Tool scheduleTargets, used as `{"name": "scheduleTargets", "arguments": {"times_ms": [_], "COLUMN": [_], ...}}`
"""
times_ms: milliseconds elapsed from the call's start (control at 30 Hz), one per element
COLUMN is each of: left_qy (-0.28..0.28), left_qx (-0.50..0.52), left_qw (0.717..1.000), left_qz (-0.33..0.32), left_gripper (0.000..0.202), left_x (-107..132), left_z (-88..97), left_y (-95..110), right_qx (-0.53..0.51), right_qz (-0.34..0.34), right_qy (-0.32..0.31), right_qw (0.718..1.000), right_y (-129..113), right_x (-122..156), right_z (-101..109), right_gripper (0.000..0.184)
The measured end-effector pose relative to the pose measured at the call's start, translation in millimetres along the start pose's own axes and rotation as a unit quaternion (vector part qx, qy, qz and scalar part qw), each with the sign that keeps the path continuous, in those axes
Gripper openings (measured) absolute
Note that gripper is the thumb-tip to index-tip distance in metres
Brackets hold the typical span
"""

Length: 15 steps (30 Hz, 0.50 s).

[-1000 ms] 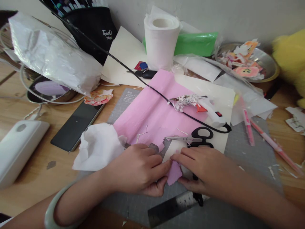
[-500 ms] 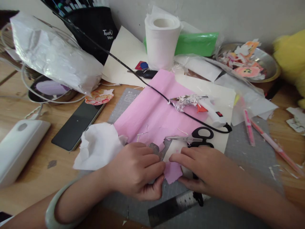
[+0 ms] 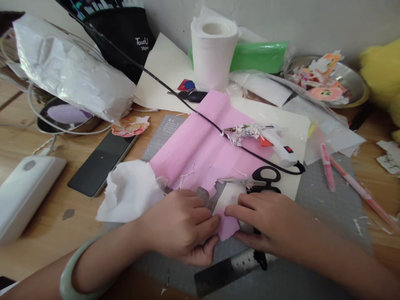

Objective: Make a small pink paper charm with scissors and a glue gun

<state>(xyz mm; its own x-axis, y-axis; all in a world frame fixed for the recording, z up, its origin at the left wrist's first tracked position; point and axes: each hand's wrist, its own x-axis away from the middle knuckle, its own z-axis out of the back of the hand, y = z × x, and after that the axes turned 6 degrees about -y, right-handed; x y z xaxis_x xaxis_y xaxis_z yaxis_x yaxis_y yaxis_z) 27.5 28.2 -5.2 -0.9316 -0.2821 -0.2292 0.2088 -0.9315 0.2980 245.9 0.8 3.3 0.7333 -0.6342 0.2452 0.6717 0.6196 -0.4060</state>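
A small piece of pink crepe paper (image 3: 228, 227) with ragged edges hangs between my two hands, above the cutting mat. My left hand (image 3: 184, 229) pinches its left edge between thumb and curled fingers. From the other side, my right hand (image 3: 261, 216) grips it, forefinger at the upper edge and thumb at the lower right. Just beyond the hands lies a larger pink crepe sheet (image 3: 193, 141). Black-handled scissors (image 3: 265, 181) rest by its near edge, close to my right fingers. A metal ruler (image 3: 225, 271) lies below the hands, partly in shadow.
A glue gun (image 3: 278, 146) with its black cord crosses the pink sheet. Crumpled white tissue (image 3: 128, 191) and a phone (image 3: 101, 166) lie left. Behind stand a paper roll (image 3: 214, 58) and a metal bowl of scraps (image 3: 356, 83). Pink pens (image 3: 327, 166) lie right on the grey mat (image 3: 325, 225).
My left hand has shifted slightly down and to the right along the small pink piece. My right forefinger has moved a little to the right. Everything else looks the same.
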Motion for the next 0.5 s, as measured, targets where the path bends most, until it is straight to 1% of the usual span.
{"name": "scheduleTargets", "arguments": {"times_ms": [267, 500], "left_qy": [-0.008, -0.006], "left_qx": [-0.010, -0.011], "left_qw": [1.000, 1.000], "left_qz": [0.001, -0.001], "left_gripper": [0.023, 0.021], "left_x": [0.5, -0.6], "left_z": [-0.2, -1.0], "left_y": [1.7, 1.8], "right_qx": [-0.009, -0.012], "right_qz": [-0.006, -0.004], "right_qy": [-0.013, -0.004], "right_qw": [1.000, 1.000], "right_y": [-1.0, 0.1], "right_x": [0.2, -0.5], "right_z": [1.7, -0.3], "right_gripper": [0.028, 0.029]}}
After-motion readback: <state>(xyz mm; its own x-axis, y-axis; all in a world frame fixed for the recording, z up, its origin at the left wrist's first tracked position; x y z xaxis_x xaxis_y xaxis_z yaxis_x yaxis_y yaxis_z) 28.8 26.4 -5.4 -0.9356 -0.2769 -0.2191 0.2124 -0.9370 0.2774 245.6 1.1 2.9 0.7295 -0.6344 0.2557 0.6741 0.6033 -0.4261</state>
